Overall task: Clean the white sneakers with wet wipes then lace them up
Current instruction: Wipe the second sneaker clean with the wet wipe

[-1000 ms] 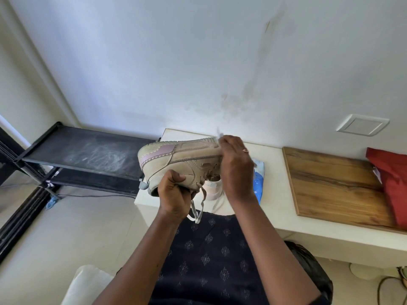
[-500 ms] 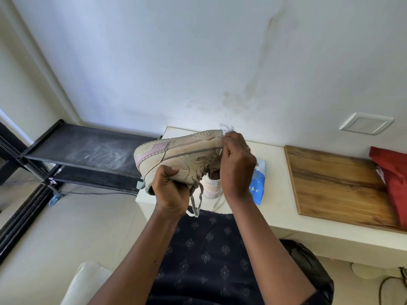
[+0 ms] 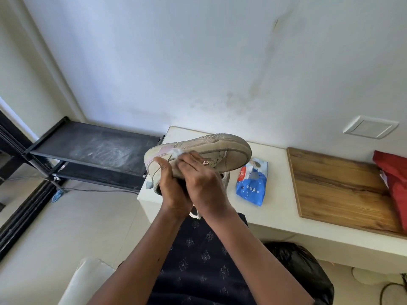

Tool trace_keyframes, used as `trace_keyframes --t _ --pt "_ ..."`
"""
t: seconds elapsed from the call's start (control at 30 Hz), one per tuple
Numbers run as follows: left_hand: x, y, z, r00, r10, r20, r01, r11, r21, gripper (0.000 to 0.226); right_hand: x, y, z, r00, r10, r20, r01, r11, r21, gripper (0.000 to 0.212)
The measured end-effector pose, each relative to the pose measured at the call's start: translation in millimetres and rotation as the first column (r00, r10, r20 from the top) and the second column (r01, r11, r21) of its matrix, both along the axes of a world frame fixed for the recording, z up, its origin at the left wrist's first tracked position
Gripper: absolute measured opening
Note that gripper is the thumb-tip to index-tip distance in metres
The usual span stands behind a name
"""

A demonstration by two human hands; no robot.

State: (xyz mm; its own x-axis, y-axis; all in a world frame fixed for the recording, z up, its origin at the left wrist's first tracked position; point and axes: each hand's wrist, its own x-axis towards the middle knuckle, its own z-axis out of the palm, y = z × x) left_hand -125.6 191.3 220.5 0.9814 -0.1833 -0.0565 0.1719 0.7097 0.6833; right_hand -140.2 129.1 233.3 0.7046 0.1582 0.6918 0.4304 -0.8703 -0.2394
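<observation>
Though dusty, black rack (image 3: 94, 148) beside ledge (image 3: 278, 183)

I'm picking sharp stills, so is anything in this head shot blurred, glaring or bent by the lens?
Head view: the right hand and wet wipe look slightly motion-smeared, the sneaker fairly sharp; the wide lens slants the black rack and wall corner; soft even light, no glare.

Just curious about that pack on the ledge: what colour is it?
The soft plastic wet-wipe pack is mostly blue, white and red at its far end; head view.
</observation>
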Motion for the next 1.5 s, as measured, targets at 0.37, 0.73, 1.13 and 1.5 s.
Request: trace_keyframes --t 0.37,0.73,1.13,1.5 --pt "-2 -2 5 0.977 0.043 -0.211 -0.047 0.999 -0.012 0.078 18 -36 5 0.959 -0.285 -0.008 0.285 0.956 0.065 0.022" --pt "9 11 3 0.989 0.053 -0.139 -0.053 0.999 0.002 0.092 -4 8 -2 0.999 0.003 0.042 -0.011 0.981 0.194 0.014" --pt "4 10 27 0.957 -0.002 -0.289 -0.079 0.961 -0.267 0.066 38 -55 -6 0.976 -0.193 0.105 0.208 0.965 -0.162 0.034" --pt "10 15 8 0.953 0.006 -0.302 -0.116 0.930 -0.348 0.069 25 -22 3 0.999 0.054 0.006 -0.055 0.984 0.170 0.024"
